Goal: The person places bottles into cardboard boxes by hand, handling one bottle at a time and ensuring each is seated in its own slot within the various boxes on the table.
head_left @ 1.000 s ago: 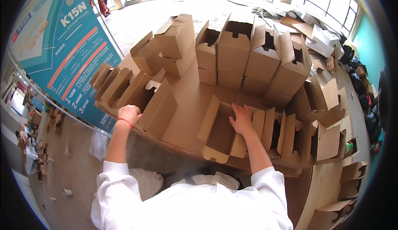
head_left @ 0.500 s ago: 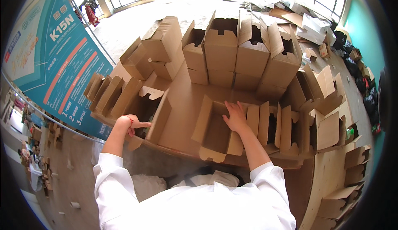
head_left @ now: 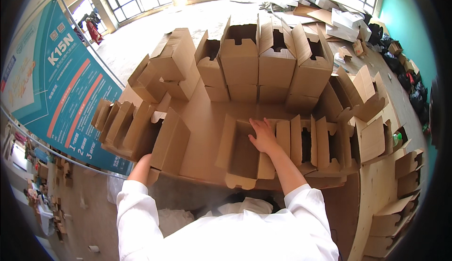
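A brown cardboard carton [head_left: 172, 141] stands at the left end of a row on the table, its side panel facing right. My left hand [head_left: 145, 163] is at its near end, and the carton hides most of the fingers. Right of the middle, another carton [head_left: 242, 150] lies with its top open and its flaps folded out, nothing visible inside. My right hand [head_left: 263, 136] rests at the right edge of this carton, fingers spread and thumb apart.
Tall open cartons [head_left: 240, 58] line the far side of the table [head_left: 202, 134]. More cartons [head_left: 325, 143] stand to the right, some with dark contents. A blue-green banner [head_left: 61, 77] is on the left. Flattened cardboard and black bags [head_left: 398, 65] lie along the right wall.
My left hand has gone from pointing over the left carton to its near end, fingers now hidden. That carton's side panel has shifted and shows broader. My right hand stays on its carton.
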The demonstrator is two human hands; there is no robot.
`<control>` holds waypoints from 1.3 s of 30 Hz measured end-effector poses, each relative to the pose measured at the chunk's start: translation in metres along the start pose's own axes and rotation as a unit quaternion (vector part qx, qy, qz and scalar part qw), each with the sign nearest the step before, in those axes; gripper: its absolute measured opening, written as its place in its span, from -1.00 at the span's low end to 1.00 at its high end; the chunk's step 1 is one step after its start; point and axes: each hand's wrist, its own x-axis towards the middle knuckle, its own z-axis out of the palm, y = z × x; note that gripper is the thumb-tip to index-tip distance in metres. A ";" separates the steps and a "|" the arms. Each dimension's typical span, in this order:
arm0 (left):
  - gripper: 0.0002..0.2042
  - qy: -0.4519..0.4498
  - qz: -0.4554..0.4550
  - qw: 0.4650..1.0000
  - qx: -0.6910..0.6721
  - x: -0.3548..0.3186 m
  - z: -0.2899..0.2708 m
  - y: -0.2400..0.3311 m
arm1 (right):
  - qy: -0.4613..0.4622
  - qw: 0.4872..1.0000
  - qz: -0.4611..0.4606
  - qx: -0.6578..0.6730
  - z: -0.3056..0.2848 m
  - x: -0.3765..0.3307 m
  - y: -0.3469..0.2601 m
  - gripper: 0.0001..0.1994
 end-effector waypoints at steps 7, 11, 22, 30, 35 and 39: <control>-0.37 0.006 0.036 0.999 0.014 0.025 0.012 -0.021 | 0.021 1.000 -0.008 0.012 0.005 -0.001 0.005 -0.39; -0.42 0.019 0.063 0.998 0.010 0.042 0.021 -0.039 | 0.034 0.999 -0.007 0.016 0.009 0.000 0.007 -0.40; -0.44 0.301 0.106 0.941 0.114 -0.044 -0.031 -0.007 | 0.039 0.999 -0.015 0.024 0.006 -0.001 0.005 -0.42; -0.41 0.293 0.414 0.822 -0.258 -0.220 0.007 -0.022 | 0.036 0.999 -0.021 0.034 0.008 0.000 0.005 -0.42; -0.30 -0.001 0.470 0.732 -0.492 -0.230 0.082 0.026 | 0.039 0.999 -0.027 0.015 0.008 -0.001 0.009 -0.42; -0.31 -0.187 0.470 0.723 -0.470 -0.208 0.146 0.070 | 0.040 0.999 -0.018 0.029 0.009 0.001 0.003 -0.52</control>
